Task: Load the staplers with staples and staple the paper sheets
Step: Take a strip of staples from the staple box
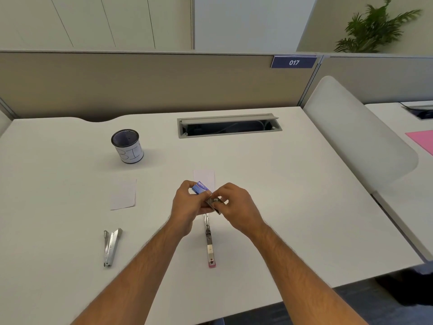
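Observation:
My left hand [187, 205] grips a small blue staple box [199, 187] above the white desk [293, 195]. My right hand [236, 204] pinches a grey strip of staples [214, 204] at the box's open end. Below the hands a pink-based stapler [209, 245] lies unfolded flat on the desk. A second metal stapler [110, 247] lies opened at the left front. One small paper sheet [123, 194] lies on the left. Another paper sheet [204, 175] is partly hidden behind my hands.
A mesh cup labelled BIN [127, 146] stands at the back left. An open cable tray [228, 125] is sunk into the desk's rear. A white divider [356, 134] bounds the right side, with pink paper [421, 138] on the neighbouring desk.

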{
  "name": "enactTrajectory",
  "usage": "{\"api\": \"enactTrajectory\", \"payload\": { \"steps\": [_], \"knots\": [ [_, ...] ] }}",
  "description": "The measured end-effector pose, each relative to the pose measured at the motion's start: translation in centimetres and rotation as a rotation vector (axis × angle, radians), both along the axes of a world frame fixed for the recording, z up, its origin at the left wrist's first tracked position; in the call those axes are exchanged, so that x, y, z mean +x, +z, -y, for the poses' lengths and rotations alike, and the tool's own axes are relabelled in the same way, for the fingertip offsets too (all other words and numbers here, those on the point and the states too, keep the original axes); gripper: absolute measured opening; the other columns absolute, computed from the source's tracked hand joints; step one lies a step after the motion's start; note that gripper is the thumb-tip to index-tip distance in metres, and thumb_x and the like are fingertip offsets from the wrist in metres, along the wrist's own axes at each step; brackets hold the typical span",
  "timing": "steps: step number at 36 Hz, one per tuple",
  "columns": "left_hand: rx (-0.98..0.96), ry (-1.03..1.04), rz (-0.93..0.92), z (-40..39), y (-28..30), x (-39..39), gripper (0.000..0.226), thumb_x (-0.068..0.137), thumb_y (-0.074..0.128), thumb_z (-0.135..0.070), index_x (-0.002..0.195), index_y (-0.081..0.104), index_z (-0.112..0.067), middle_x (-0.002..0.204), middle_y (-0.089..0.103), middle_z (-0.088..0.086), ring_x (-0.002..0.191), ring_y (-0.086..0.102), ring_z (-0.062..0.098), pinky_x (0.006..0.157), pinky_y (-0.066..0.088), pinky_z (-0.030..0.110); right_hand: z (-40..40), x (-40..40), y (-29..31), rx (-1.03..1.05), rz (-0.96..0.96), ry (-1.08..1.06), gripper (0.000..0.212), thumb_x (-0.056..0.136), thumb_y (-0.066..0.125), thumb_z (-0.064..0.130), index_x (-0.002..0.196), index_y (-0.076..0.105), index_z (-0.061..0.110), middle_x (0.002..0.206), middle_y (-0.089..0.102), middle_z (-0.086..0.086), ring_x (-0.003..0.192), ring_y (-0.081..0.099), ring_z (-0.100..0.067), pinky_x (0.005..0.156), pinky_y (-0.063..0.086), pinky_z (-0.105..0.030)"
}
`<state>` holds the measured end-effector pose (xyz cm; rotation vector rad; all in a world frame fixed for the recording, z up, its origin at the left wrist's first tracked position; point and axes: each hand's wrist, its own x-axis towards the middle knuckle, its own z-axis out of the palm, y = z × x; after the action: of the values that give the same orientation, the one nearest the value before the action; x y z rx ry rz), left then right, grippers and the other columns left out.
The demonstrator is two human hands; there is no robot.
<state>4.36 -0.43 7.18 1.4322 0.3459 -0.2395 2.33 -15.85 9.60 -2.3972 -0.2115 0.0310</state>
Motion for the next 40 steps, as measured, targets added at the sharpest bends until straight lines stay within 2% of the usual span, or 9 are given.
{"api": "enactTrajectory", "payload": {
  "steps": [6,10,20,22,27,30,34,38,40],
  "knots": [
    [-0.005,0.012,-0.005,0.1,0.1,0.0,0.037,0.086,0.078,-0.002,0.113,0.055,-0.010,0.094,0.077,0.024,0.075,0.079,0.038,0.064,0.065,0.038,0.1,-0.3,-0.2,-0.088,0.116,0.067,0.020,0.096,0.066,0.019,0.112,0.078,0.019,0.104,0.071,0.001,0.089,0.064,-0.017,0.074,0.050,-0.026],
    [-0.006,0.019,-0.007,0.2,0.0,0.1,0.036,0.087,0.078,-0.002,0.112,0.055,-0.012,0.096,0.076,0.024,0.074,0.079,0.038,0.066,0.066,0.040,0.1,-0.4,-0.4,-0.111,0.193,0.086,0.023,0.097,0.065,0.020,0.117,0.076,0.019,0.107,0.073,-0.001,0.089,0.067,-0.020,0.075,0.055,-0.033],
    [-0.031,0.022,-0.016,0.3,-0.1,0.3,0.038,0.086,0.079,-0.003,0.114,0.055,-0.011,0.093,0.077,0.023,0.073,0.079,0.038,0.066,0.065,0.040,0.1,-0.4,-1.0,-0.067,0.306,0.077,0.018,0.094,0.069,0.013,0.109,0.078,0.016,0.100,0.077,-0.002,0.083,0.070,-0.020,0.069,0.058,-0.035],
    [-0.029,0.015,-0.017,0.3,-0.2,0.3,0.037,0.086,0.078,-0.003,0.114,0.055,-0.011,0.094,0.077,0.024,0.074,0.079,0.039,0.068,0.066,0.042,0.2,-0.2,-1.1,-0.024,0.272,0.053,0.015,0.093,0.070,0.013,0.104,0.079,0.016,0.095,0.076,0.001,0.083,0.067,-0.018,0.072,0.057,-0.038],
    [-0.040,-0.005,-0.001,0.1,-0.4,0.1,0.030,0.091,0.072,-0.001,0.114,0.054,-0.008,0.094,0.076,0.027,0.077,0.078,0.041,0.069,0.066,0.042,0.5,0.4,-1.1,0.125,0.103,-0.022,0.007,0.089,0.072,0.015,0.091,0.077,0.018,0.090,0.072,0.009,0.096,0.058,-0.016,0.083,0.053,-0.040],
    [-0.042,-0.006,0.016,0.2,-0.3,0.1,0.029,0.092,0.072,0.000,0.113,0.054,-0.009,0.093,0.077,0.025,0.078,0.079,0.039,0.066,0.065,0.039,0.7,0.6,-1.0,0.237,0.028,-0.084,0.004,0.089,0.072,0.017,0.090,0.075,0.019,0.090,0.069,0.014,0.097,0.063,-0.016,0.080,0.057,-0.037],
    [-0.033,0.004,0.026,0.2,-0.2,0.2,0.029,0.092,0.072,-0.001,0.112,0.053,-0.010,0.094,0.077,0.024,0.078,0.079,0.038,0.066,0.065,0.039,1.0,0.9,-1.1,0.363,-0.049,-0.210,0.006,0.087,0.072,0.017,0.085,0.074,0.022,0.091,0.073,0.010,0.092,0.068,-0.011,0.077,0.056,-0.031],
    [-0.023,0.016,0.024,0.3,-0.2,0.4,0.028,0.093,0.072,-0.002,0.112,0.053,-0.011,0.094,0.077,0.024,0.077,0.079,0.038,0.071,0.066,0.043,1.0,1.0,-1.0,0.320,-0.087,-0.211,0.005,0.086,0.072,0.018,0.085,0.076,0.021,0.089,0.073,0.011,0.090,0.066,-0.003,0.075,0.050,-0.022],
    [-0.025,0.020,0.024,0.3,-0.2,0.4,0.028,0.093,0.072,-0.002,0.111,0.053,-0.011,0.094,0.077,0.025,0.076,0.079,0.038,0.069,0.066,0.041,0.9,1.0,-1.1,0.258,-0.083,-0.182,0.005,0.088,0.071,0.019,0.087,0.076,0.019,0.091,0.072,0.010,0.091,0.066,-0.005,0.075,0.053,-0.026]
  ]
}}
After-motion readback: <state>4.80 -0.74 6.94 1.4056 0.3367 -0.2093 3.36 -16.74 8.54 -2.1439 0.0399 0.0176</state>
